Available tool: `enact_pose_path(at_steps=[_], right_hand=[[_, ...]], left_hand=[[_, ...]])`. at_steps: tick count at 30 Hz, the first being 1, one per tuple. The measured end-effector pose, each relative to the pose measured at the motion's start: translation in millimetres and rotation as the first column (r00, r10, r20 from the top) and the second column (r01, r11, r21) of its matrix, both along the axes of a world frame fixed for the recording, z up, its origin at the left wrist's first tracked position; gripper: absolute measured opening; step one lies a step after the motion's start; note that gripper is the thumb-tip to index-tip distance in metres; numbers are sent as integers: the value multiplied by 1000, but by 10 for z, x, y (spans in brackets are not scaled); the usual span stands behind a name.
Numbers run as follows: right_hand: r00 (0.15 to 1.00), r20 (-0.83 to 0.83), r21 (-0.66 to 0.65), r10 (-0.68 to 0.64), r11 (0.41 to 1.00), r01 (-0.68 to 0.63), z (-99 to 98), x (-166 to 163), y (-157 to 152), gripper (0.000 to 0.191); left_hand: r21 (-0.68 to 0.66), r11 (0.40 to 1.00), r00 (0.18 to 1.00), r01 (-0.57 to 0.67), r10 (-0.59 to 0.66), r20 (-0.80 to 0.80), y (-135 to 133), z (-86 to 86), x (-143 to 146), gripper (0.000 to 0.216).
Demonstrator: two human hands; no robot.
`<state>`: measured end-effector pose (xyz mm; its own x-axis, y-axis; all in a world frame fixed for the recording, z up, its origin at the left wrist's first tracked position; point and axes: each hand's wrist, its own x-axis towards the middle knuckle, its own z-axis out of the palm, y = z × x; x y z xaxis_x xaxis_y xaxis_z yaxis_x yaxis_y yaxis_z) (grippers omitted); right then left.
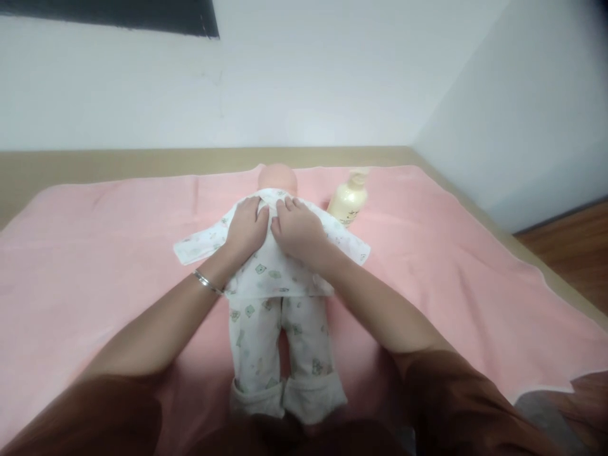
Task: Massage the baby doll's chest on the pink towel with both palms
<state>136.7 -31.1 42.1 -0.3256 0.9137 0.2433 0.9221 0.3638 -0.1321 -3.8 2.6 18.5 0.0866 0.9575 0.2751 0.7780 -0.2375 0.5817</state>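
Note:
A baby doll (273,275) in a white, patterned long-sleeved top and matching trousers lies stretched out, its bare rounded head (278,177) pointing away from me. No face shows on it. My left hand (247,227) rests on the left side of the doll's upper body, with a silver bangle on that wrist. Beside it, my right hand (300,229) lies on the right side at the same height. Both hands are flat with fingers extended, thumbs close together near the middle. The doll's sleeves spread out to either side, and its trouser cuffs are turned up.
A pale yellow pump bottle (349,199) leans at the doll's right shoulder, partly behind the sleeve. Under everything spreads a pink cloth (118,253) on a tan surface (142,158). A white wall (308,82) stands at the back, with a wooden floor (570,253) to the right.

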Motion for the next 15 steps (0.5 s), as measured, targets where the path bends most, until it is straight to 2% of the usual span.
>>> enact_pose_path(at_steps=[5, 10, 15], right_hand=[[987, -137, -67, -88, 995, 79, -49, 60, 159, 60], [979, -187, -48, -80, 996, 72, -108, 73, 179, 58], [969, -211, -82, -132, 990, 117, -114, 46, 151, 63]], left_hand=[[18, 1000, 1000, -20, 20, 16, 10, -37, 10, 49], [17, 1000, 1000, -16, 16, 13, 49, -61, 1, 54], [13, 1000, 999, -17, 16, 28, 50, -80, -10, 57]])
